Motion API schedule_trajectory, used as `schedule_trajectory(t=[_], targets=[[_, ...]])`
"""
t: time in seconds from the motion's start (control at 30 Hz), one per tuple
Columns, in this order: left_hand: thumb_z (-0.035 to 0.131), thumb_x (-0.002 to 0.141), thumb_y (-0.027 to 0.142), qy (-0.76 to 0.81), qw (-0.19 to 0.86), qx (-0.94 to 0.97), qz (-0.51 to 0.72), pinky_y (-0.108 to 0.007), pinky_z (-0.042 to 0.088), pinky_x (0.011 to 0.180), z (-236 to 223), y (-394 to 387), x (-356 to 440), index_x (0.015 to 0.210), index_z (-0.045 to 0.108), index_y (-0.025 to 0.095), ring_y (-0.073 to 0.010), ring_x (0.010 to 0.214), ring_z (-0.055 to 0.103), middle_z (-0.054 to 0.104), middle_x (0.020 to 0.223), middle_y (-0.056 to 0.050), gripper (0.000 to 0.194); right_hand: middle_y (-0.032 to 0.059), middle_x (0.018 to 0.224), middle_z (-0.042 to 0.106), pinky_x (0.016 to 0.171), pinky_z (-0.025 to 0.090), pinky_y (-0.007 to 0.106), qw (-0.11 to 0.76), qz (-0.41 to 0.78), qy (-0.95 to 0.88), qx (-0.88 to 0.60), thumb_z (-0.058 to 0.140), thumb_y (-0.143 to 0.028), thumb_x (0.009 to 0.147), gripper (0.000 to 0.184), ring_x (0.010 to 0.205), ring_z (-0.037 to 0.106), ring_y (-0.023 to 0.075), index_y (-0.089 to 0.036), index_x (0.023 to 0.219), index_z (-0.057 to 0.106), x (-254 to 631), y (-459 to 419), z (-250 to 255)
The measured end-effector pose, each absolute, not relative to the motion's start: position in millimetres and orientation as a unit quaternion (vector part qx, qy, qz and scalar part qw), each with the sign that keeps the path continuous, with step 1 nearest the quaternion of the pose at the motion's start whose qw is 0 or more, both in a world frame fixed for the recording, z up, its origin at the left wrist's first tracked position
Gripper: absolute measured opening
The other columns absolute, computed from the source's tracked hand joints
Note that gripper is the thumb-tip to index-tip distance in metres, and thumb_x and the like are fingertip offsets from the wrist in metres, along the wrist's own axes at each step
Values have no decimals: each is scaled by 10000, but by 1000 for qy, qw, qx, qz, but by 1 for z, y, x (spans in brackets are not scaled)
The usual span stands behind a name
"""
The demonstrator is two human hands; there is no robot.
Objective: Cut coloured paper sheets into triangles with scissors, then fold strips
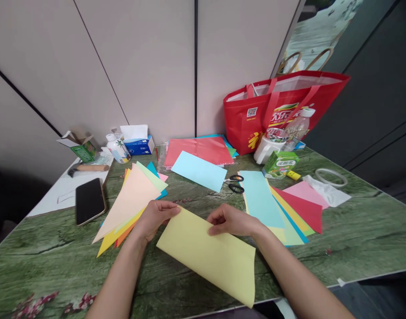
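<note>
A rectangular sheet of pale yellow paper (209, 257) is held tilted above the near part of the table. My left hand (159, 217) pinches its upper left corner between thumb and fingers. Along the top edge, my right hand (231, 220) grips the same sheet, thumb on the near face and fingers behind it. To the left lies a fan of coloured paper triangles (136, 190), close to my left wrist. Several coloured strips and pieces (263, 199) fan out beyond my right forearm. A light blue sheet (199, 170) lies behind, touching black-handled scissors (236, 184).
A phone (90, 201), a hammer (88, 168), a white bottle (118, 148) and a tissue box (139, 144) are at left. Packed red paper (199, 151) lies at the back. A red bag (249, 115), mug (267, 148), green carton (281, 164) and tape roll (331, 171) stand right.
</note>
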State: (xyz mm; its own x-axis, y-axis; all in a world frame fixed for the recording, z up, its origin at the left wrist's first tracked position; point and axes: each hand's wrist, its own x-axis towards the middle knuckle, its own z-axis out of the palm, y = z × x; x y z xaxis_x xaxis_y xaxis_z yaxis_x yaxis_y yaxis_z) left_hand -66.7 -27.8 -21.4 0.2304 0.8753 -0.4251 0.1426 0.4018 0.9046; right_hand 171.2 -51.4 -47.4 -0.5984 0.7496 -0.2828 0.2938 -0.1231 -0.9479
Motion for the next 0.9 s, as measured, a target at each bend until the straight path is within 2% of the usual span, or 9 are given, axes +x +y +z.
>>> schedule_trajectory(t=[0.43,0.63,0.9], targets=[[787,526,320,550,628,467,292,-231,460,540,-21,-29,-68,662,725,134,-135,539,610,711,614,-41,238,-29,581,553,483,311,203,176,625,-644,-404,650,-255,687,156,508,425,87,-133,767,705,170,-54,-43],[786,531,317,543,631,463,305,-239,468,541,-21,-28,-70,675,723,130,-144,549,619,714,629,-49,244,-23,611,588,491,330,206,179,622,-644,-408,667,-295,680,194,525,463,99,-145,798,703,171,-52,-48],[799,505,335,549,607,433,377,-261,464,489,-12,-21,-89,713,711,127,-169,514,622,714,625,-61,307,-18,617,626,509,349,220,216,604,-630,-437,696,-308,666,162,542,522,119,-158,728,685,180,-49,-42]])
